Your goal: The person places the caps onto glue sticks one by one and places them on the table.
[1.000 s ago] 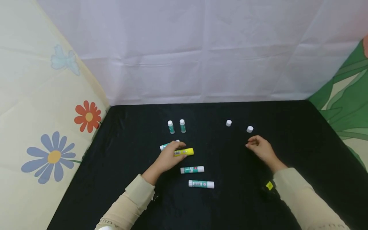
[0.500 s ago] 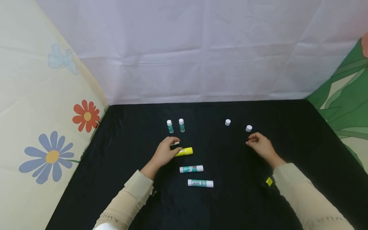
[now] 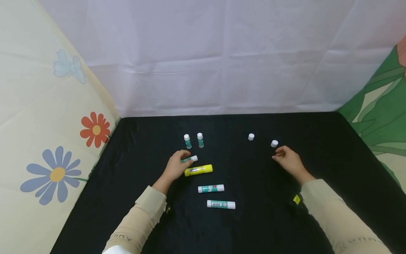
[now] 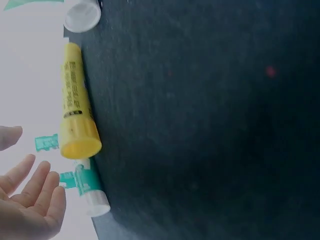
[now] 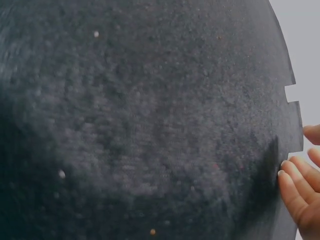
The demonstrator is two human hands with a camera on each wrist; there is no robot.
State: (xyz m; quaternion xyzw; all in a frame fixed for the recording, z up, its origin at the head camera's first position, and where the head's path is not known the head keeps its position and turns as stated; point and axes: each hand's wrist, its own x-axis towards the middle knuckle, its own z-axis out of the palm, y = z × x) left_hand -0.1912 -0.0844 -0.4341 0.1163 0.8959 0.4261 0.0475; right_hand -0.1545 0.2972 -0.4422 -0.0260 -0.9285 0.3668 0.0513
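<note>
My left hand (image 3: 176, 166) is at the left end of a small white-and-green glue stick (image 3: 194, 158), partly covering it in the head view. In the left wrist view, its thumb and fingers are spread apart with nothing between them. Just nearer to me lies a yellow glue stick (image 3: 198, 170), which also shows in the left wrist view, beside a green-and-white glue stick (image 4: 90, 186). My right hand (image 3: 289, 160) hovers over the black cloth with loosely bent fingers, holding nothing. Close to its fingertips is a white cap-like cylinder (image 3: 274, 143).
Two small glue sticks (image 3: 200, 140) stand upright toward the back. Another white cylinder (image 3: 251, 137) stands at back right. Two larger white-and-green glue sticks (image 3: 221, 204) lie nearer to me. A white curtain (image 3: 222, 70) hangs behind the black-covered table (image 3: 253, 225).
My left hand has come off the yellow glue stick and shifted left and slightly away, to the small glue stick behind it. The right hand has barely moved.
</note>
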